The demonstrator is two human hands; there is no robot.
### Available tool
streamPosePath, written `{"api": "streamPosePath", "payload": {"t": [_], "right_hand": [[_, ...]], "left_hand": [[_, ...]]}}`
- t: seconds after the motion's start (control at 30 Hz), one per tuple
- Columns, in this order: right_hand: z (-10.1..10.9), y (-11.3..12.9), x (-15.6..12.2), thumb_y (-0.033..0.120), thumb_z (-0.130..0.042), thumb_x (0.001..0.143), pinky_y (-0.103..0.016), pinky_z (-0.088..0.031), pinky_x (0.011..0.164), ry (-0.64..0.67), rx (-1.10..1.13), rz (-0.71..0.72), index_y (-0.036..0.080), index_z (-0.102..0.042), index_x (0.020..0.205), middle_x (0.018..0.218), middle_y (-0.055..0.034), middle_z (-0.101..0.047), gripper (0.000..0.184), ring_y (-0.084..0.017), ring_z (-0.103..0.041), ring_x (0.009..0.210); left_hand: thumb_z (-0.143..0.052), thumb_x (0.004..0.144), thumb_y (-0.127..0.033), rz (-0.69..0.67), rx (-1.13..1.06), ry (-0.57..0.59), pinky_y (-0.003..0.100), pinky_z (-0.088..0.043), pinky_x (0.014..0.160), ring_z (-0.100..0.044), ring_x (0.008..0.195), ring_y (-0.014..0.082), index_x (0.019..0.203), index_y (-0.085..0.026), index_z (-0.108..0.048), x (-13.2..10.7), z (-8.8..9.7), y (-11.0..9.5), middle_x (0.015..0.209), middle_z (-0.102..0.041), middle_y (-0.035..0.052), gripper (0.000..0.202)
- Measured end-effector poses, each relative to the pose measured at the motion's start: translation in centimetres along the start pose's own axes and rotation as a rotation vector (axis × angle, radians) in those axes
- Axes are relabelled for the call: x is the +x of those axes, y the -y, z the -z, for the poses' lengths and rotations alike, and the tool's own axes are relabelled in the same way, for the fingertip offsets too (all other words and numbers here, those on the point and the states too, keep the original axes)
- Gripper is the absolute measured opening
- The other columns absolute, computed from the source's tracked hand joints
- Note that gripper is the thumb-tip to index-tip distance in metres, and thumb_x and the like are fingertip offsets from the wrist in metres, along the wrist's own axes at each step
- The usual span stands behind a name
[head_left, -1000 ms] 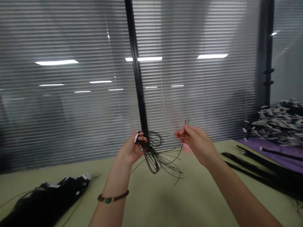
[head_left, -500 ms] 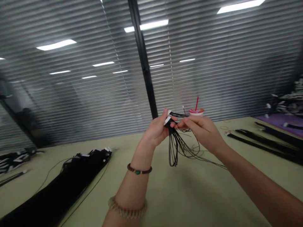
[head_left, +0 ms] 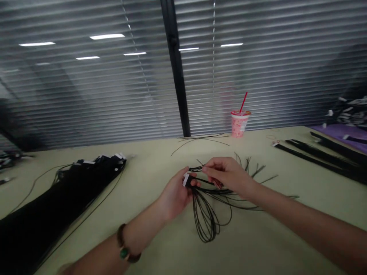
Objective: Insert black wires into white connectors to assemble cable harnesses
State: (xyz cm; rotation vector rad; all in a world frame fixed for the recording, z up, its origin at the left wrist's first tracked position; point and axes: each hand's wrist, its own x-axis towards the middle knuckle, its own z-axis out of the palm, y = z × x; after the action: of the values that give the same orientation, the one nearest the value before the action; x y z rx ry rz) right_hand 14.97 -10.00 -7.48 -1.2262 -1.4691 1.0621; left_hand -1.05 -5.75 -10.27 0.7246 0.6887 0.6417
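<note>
In the middle of the head view, my left hand (head_left: 178,193) is closed around a wire harness whose white connector (head_left: 187,179) shows at the fingers. Black wires (head_left: 205,217) hang from it in a loop below the hand, and others fan out to the right over the table. A second white end with short black wires lies just above, by the left thumb. My right hand (head_left: 226,173) pinches some of the black wires close to the connector. Its fingertips partly hide which strands are held.
A thick black wire bundle (head_left: 65,194) with white connectors lies at left. Loose wires (head_left: 200,138) and a pink cup (head_left: 239,124) with a red straw stand near the blinds. More black bundles (head_left: 323,160) and a purple sheet (head_left: 344,131) are at right on the pale table (head_left: 155,152).
The camera has tilted down, so more table and the whole cup show. Both hands sit lower in view, and the right hand has drawn slightly away from the left along the wires.
</note>
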Motion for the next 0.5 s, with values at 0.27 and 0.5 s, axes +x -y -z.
{"api": "streamPosePath", "payload": {"t": [0.27, 0.5], "right_hand": [[-3.5, -2.2, -2.9, 0.028, -0.049, 0.079, -0.017, -0.027, 0.043, 0.105, -0.237, 0.099, 0.014, -0.052, 0.062, 0.052, 0.0023, -0.050, 0.022, -0.005, -0.040, 0.047], [-4.5, -3.3, -4.4, 0.013, -0.047, 0.075, -0.017, -0.026, 0.045, -0.014, -0.459, 0.304, 0.015, -0.049, 0.061, 0.051, 0.0053, -0.047, 0.014, -0.004, -0.037, 0.045]], "left_hand": [[-0.039, 0.083, -0.041, 0.136, -0.005, 0.028, 0.025, -0.036, 0.062, -0.049, 0.060, 0.0128, 0.070, -0.015, -0.055, -4.7, 0.9, 1.5, 0.052, -0.041, -0.0027, 0.033], [-0.040, 0.083, -0.042, -0.019, 0.177, -0.061, 0.024, -0.036, 0.063, -0.050, 0.056, 0.0119, 0.068, -0.014, -0.059, -5.3, 0.8, 2.0, 0.048, -0.042, -0.0035, 0.037]]}}
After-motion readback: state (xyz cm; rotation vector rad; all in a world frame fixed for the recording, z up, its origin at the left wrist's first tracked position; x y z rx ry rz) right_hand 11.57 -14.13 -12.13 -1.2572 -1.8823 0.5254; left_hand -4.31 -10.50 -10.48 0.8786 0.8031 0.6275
